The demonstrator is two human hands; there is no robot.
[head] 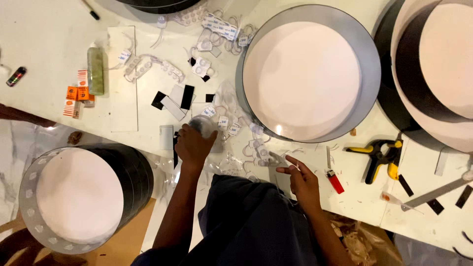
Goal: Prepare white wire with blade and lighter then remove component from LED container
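Note:
My left hand (193, 144) is closed around a small clear round object (203, 125) at the near edge of the white table (44, 44). My right hand (301, 178) hovers just above the table with its fingers spread and nothing in it, beside a red lighter (335, 182). Strings of small white modules on thin wires (148, 66) lie scattered between my hands and further back. A large round shallow drum with a white face and grey rim (308, 74) lies flat just beyond my right hand.
A yellow-and-black spring clamp (379, 153) lies to the right. Black and white strips (172, 101) sit left of centre, with a green bottle (95, 69) and orange packets (76, 96) further left. More round drums stand at lower left (79, 197) and upper right (438, 64).

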